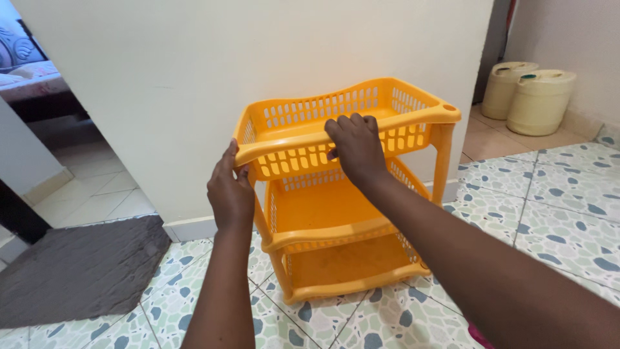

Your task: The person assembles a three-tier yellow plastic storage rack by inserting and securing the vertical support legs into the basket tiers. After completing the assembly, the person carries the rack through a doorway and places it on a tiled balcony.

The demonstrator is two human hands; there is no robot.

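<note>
Where left hand (230, 194) grips orange rack (342, 194), fingers hidden behind rim

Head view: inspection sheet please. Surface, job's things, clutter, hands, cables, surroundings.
Surface: patterned tile floor, green and grey pebble print.
Job's things: orange three-tier plastic rack, upright against the cream wall, all tiers bare.
Clutter: nothing seen.
Hands: left hand grips the top tier's front-left corner; right hand has fingers curled over the top tier's front rim.
Cables: nothing seen.
Surroundings: dark grey mat at left; two cream jerrycans at right; doorway at far left.
</note>
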